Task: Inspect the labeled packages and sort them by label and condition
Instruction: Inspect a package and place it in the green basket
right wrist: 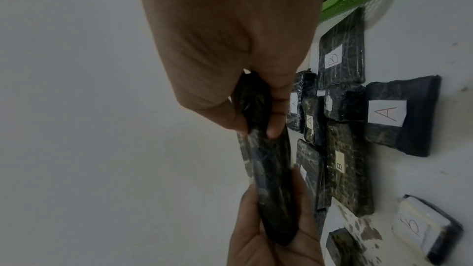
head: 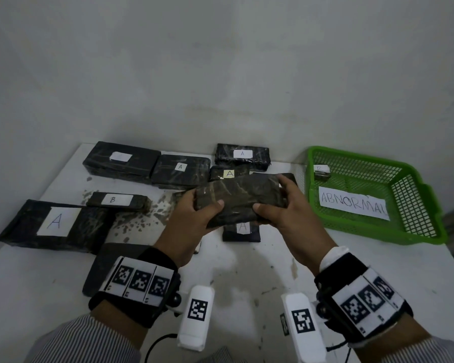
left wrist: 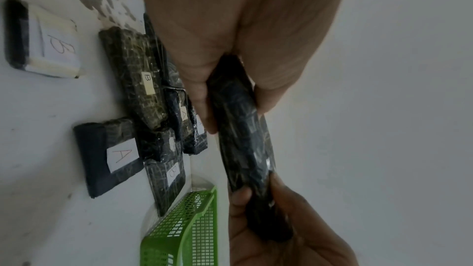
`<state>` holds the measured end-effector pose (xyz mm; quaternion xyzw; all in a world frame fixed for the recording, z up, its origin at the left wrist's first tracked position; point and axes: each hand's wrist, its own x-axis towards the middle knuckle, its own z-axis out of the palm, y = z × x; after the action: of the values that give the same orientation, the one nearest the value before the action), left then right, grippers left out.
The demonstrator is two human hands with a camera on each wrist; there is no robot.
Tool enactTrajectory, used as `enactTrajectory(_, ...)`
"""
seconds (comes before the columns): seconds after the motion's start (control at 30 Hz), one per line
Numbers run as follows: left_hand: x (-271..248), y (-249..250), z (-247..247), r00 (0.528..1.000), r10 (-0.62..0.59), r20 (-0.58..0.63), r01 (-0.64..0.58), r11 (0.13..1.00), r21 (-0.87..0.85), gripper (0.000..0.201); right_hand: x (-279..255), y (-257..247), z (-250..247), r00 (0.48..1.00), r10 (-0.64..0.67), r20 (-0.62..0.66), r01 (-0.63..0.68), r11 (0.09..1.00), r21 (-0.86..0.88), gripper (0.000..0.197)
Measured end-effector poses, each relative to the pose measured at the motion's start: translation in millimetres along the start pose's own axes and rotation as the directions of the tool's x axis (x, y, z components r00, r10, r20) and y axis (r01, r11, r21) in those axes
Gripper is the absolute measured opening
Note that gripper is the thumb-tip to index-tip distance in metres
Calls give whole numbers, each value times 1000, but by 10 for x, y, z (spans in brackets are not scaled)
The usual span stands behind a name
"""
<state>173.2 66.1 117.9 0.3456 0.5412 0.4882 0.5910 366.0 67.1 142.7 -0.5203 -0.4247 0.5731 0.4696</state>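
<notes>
Both hands on it now — left hand (head: 194, 218) and right hand (head: 286, 208) each pinch an end of the dark package (head: 240, 199), lifted above the table (head: 247, 271). Its long axis spans hand to hand, and the green basket (head: 414, 203) lies to the right — nearer the right hand.

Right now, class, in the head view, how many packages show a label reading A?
5: a large package front left, three packages clustered at the back, a small package beneath the held package. The back-left label is unreadable; others may be hidden.
</notes>
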Motion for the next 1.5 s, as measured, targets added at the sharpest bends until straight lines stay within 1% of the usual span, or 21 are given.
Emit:
enactTrajectory(0.1,15,-2,-10,998,69,-3,-69,998,12,39,4,13,7,999,40,-15,-40,999,-5,51)
enactTrajectory(0.2,3,22,-3,984,175,15,-176,980,89,40,1,40,35,997,54,-55,-56,998,-35,51)
enactTrajectory(0.27,4,30,8,978,205,26,-207,972,109,40,-3,51,37,996,50,-73,-52,998,-24,48)
enactTrajectory(0.47,-2,23,23,983,185,-21,-182,979,93,25,3,-7,47,997,48,-61,-50,998,-25,40)
enactTrajectory(0.6,8,1,33,988,154,0,-154,984,89,22,12,18,48,993,19,-115,-26,998,-63,20)
enactTrajectory(0.63,-3,-5,48,990,140,0,-139,985,104,25,19,31,48,991,-14,-134,2,996,-89,17)
enactTrajectory(0.67,-9,-32,60,991,135,-11,-132,978,160,36,28,44,51,987,-61,-152,40,990,-132,15)
enactTrajectory(0.73,-8,-107,63,978,203,-34,-176,909,377,66,49,73,46,972,-183,-149,135,949,-286,19)
enactTrajectory(0.77,-3,-139,61,968,250,-29,-209,864,459,71,51,72,47,967,-220,-126,164,923,-349,21)
enactTrajectory(0.8,-15,-133,76,962,273,-3,-236,836,496,68,35,47,61,967,-232,-104,177,907,-383,22)
enactTrajectory(0.83,-36,-106,94,966,254,47,-245,844,477,61,13,24,76,971,-226,-77,181,907,-379,21)
enactTrajectory(0.87,-61,-64,127,977,189,97,-212,892,399,56,-12,0,95,980,-196,-41,172,928,-329,19)
enactTrajectory(0.93,-127,36,201,982,36,187,-76,973,216,48,-65,-43,132,995,-87,49,94,981,-172,26)
enactTrajectory(0.97,-146,64,224,977,10,213,-47,984,171,44,-86,-54,146,994,-53,94,64,991,-115,30)
enactTrajectory(1.03,-150,86,255,979,14,201,-44,989,142,30,-102,-41,150,989,-59,132,72,993,-99,28)
enactTrajectory(1.1,-164,94,261,982,16,189,-38,993,116,24,-99,-20,137,988,-72,134,86,991,-103,27)
enactTrajectory(1.17,-163,82,258,979,1,202,-18,997,79,25,-97,-14,123,992,-64,110,76,991,-108,21)
enactTrajectory(1.23,-173,71,246,977,1,215,-12,999,49,24,-66,28,100,994,-81,77,96,970,-223,14)
enactTrajectory(1.3,-175,62,236,975,-6,220,-4,999,45,24,-44,66,75,993,-80,88,103,947,-305,15)
enactTrajectory(1.43,-175,55,203,969,24,248,-43,997,69,26,-25,83,85,991,-85,99,112,943,-314,12)
enactTrajectory(1.5,-180,58,197,969,9,245,-22,999,48,26,-40,53,101,986,-116,121,146,949,-279,14)
